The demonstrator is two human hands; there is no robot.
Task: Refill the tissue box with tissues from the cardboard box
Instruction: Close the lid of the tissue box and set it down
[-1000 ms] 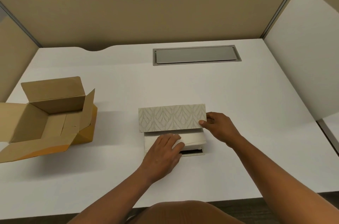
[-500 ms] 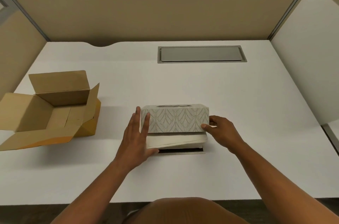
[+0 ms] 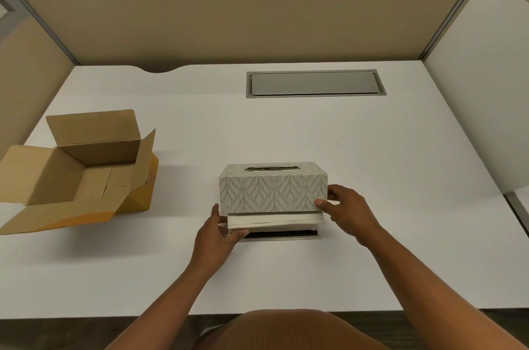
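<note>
The patterned tissue box cover [image 3: 272, 192] sits level over a white tissue stack [image 3: 274, 220], which rests on the box's flat base [image 3: 286, 236] at the middle of the desk. A band of tissues shows below the cover's lower edge. My right hand [image 3: 347, 212] grips the cover's right end. My left hand [image 3: 216, 232] is at the lower left corner, fingers against the tissue stack and base. The open cardboard box [image 3: 86, 175] stands at the left with nothing visible inside.
A grey cable hatch [image 3: 315, 83] is set into the white desk [image 3: 372, 178] behind the tissue box. Beige partition walls close the back and left; a white panel [image 3: 486, 92] stands along the right edge.
The cover has swung from tilted up on its back edge to level over the tissues. My left hand slid from on top of the stack to its lower left corner.
</note>
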